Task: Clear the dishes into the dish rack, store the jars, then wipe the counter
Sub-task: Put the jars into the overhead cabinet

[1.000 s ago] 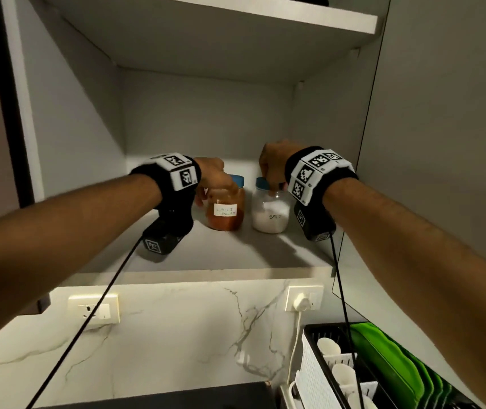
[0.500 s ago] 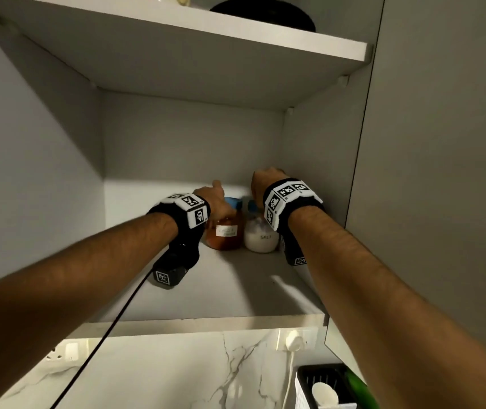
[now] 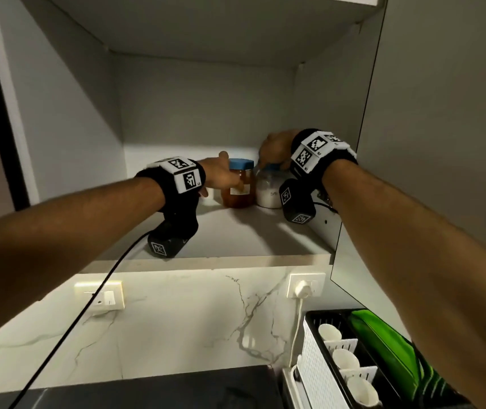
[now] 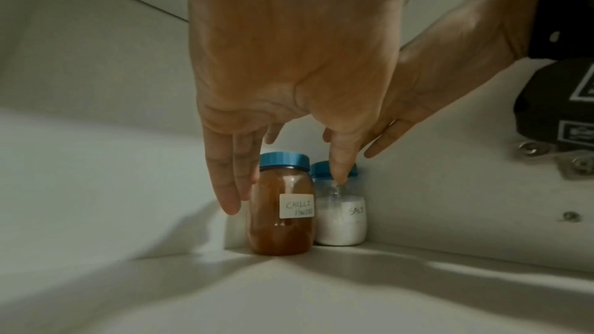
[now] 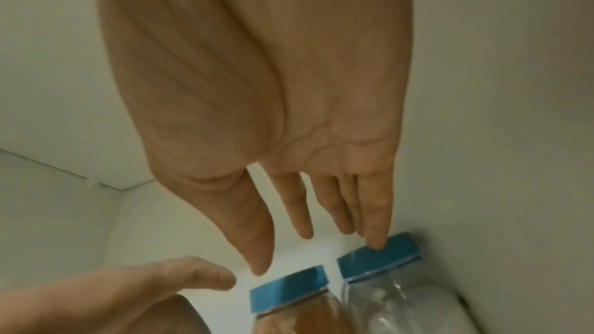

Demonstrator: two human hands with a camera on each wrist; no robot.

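Head view: both jars now sit in the shelf's back right corner. My left hand (image 4: 289, 60) and right hand (image 5: 257, 85) have let go, fingers straight, empty. Storing looks done; wiping the table comes next.

Chilli jar (image 4: 280, 212) touches salt jar (image 4: 340, 217).

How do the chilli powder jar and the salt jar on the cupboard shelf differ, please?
The chilli powder jar holds orange-brown powder nearly to its neck; the salt jar holds white grains only about halfway. The chilli jar stands left and slightly forward; the salt jar sits in the cupboard's right corner. Both are clear, upright, blue-lidded and hand-labelled, and stand side by side.
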